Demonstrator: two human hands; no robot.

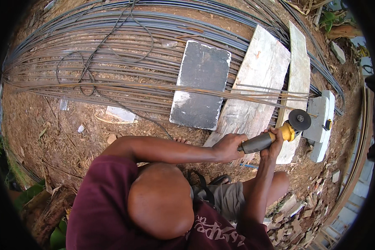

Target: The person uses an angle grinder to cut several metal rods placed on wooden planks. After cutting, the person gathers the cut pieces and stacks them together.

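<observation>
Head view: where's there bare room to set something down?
Bare: the dark board above the crossing rods, and the wide pale plank between those rods and the left hand. Crowded: around the angle grinder, by the rods' ends and pale block.

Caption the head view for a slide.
Left hand and right hand hold an angle grinder near rods laid across boards.

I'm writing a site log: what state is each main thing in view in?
Angle grinder: in both hands; spinning or not, cannot tell.
Left hand: closed on grinder's rear end.
Right hand: closed near its yellow head.
Steel bars: lying, partly rusted.
Black cable: loosely looped over the bars.
Dark board: flat, edges worn, bars across it.
Wooden planks: weathered, bars across them.
</observation>
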